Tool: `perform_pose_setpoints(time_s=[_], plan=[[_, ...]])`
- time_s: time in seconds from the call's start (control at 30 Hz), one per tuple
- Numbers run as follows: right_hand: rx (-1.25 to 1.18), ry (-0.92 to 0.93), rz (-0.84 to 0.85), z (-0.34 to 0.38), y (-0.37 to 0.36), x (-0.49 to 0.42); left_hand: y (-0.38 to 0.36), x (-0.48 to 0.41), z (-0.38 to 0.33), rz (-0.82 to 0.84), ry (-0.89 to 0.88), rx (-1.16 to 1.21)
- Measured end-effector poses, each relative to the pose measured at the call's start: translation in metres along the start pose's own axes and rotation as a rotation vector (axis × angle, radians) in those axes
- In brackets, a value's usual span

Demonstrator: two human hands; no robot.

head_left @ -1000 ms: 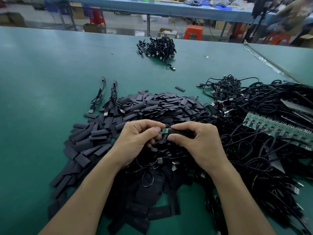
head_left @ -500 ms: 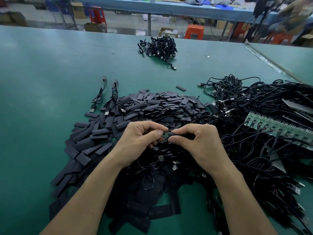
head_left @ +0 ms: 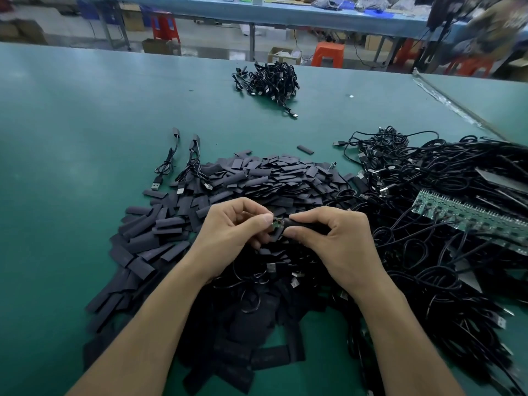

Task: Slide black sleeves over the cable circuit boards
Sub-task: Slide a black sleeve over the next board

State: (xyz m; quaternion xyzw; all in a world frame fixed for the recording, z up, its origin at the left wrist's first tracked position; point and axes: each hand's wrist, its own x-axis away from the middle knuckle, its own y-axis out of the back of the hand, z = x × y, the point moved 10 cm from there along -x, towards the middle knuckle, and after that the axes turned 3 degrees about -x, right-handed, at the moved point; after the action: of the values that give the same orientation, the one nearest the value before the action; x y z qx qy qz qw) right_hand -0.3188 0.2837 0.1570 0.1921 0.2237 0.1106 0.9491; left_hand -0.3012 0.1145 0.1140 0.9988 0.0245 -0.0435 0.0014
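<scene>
Head view, looking down on a green table [head_left: 85, 124], with a broad pile of flat black sleeves [head_left: 271, 178] taken as the landmark. Over the near half of that pile, both hands close together. Left hand [head_left: 228, 232] curled, thumb and forefinger pinching a small green circuit board [head_left: 276, 223] by its left end. Right hand [head_left: 337, 241] just right of it, curled as well, thumb and forefinger pinching one black sleeve [head_left: 305, 225], its open end against the board's right end. Only a short green stretch showing between the two sets of fingertips, depth of the board inside the sleeve impossible to tell. Below the hands, on the pile's near side, a few silver USB plugs [head_left: 274, 267]. Off the pile's far left corner, two coiled cables [head_left: 168, 167] side by side. Just beyond the pile's far edge, a lone sleeve [head_left: 305, 149] lying apart. Well beyond the pile, a tight bundle of black cables [head_left: 268, 81]. Touching the pile's right side, a large tangle of black cables [head_left: 428, 172], with a long green panel of boards [head_left: 463, 214] lying on top. Far behind the pile, past the table edge, a blue workbench [head_left: 285, 12], an orange stool [head_left: 328, 54] and a red stool [head_left: 164, 24], all blurred.
</scene>
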Motion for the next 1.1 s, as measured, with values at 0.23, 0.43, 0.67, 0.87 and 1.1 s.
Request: perform_pose_setpoints(time_s=[0.23,0.43,0.67,0.87,1.1], plan=[[0.088,0.090,0.016,0.013,-0.002,0.002,0.000,0.002,0.002,0.010,0.036,0.075],[0.122,0.080,0.024,0.013,-0.002,0.001,0.000,0.000,0.006,0.006,0.063,0.080],[0.127,0.094,0.004,0.011,-0.002,0.000,0.000,0.001,0.007,0.013,0.074,0.075],[0.177,0.181,0.023,0.020,-0.005,0.001,-0.002,0.001,0.006,0.040,0.059,0.054],[0.200,0.183,0.089,0.017,-0.013,0.001,-0.006,0.001,0.005,0.062,0.044,0.025]])
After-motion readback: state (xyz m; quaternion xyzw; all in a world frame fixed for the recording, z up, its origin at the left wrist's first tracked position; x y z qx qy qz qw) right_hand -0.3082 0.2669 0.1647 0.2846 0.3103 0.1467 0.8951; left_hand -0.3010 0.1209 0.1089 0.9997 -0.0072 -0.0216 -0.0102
